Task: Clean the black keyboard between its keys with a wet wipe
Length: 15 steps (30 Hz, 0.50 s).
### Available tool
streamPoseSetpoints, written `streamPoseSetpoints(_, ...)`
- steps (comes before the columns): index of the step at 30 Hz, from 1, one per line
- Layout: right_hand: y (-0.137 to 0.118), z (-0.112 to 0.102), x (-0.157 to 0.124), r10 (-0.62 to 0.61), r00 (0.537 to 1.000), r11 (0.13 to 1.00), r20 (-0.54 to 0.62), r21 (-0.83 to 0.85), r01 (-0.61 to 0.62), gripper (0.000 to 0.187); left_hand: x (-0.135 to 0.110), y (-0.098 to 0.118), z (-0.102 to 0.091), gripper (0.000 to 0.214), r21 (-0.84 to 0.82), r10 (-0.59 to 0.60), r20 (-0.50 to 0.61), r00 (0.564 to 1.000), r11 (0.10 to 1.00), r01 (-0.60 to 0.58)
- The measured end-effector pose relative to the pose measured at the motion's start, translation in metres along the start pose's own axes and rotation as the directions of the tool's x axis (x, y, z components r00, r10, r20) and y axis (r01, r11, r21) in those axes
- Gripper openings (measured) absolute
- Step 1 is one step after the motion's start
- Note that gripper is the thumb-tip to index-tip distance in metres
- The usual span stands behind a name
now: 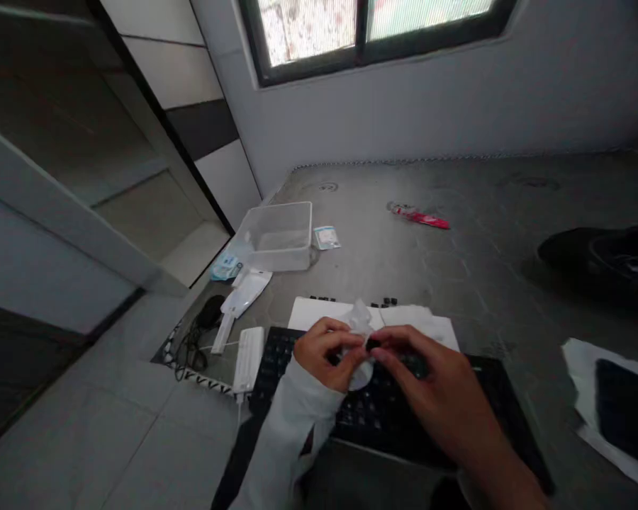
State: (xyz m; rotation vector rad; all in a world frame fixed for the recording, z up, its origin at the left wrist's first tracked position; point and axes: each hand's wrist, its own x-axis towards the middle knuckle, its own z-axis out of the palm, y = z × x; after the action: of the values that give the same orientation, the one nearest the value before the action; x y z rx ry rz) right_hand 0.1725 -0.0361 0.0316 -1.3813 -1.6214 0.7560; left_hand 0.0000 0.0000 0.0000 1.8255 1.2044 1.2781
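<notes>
A black keyboard lies in front of me, under both hands. My left hand is closed in a pinch on a crumpled white wipe, which bunches up above and below the fingers. Between the thumb and fingertips of my right hand is a small black keycap, pressed against the wipe. White paper sticks out behind the keyboard. Several loose black keycaps sit along its far edge.
A clear plastic bin stands at the back left beside a small packet. Nearer are a white brush-like tool, a white power strip and cables. A red packaged item lies behind; a dark phone is at right.
</notes>
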Motion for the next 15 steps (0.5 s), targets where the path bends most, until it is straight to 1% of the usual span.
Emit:
streamPoseSetpoints(4, -0.0013, 0.0013, 0.003, -0.021, 1.0, 1.0, -0.001, -0.006, 0.021, 0.01, 0.0002, 0.0026, -0.0004, 0.013, 0.005, -0.001, 0.01, 1.0, 1.0, 0.001)
streamPoseSetpoints(7, -0.0028, 0.001, 0.0036, -0.028, 0.999, 0.999, -0.025, -0.021, 0.027, 0.008, 0.0001, 0.005, 0.0, 0.012, 0.012, -0.015, 0.003, 1.0, 1.0, 0.015)
streamPoseSetpoints(11, -0.0034, -0.0005, 0.003, -0.034, 0.997, 0.998, -0.072, -0.05, 0.031, 0.007, 0.0005, 0.0074, 0.0009, 0.012, 0.016, -0.027, -0.032, 0.999, 1.0, 0.027)
streamPoseSetpoints(15, -0.0035, -0.0003, 0.0023, -0.03, 0.995, 0.998, -0.094, -0.059, 0.024, 0.007, 0.0014, 0.007, 0.0008, 0.013, 0.034, -0.048, -0.072, 0.996, 0.998, 0.051)
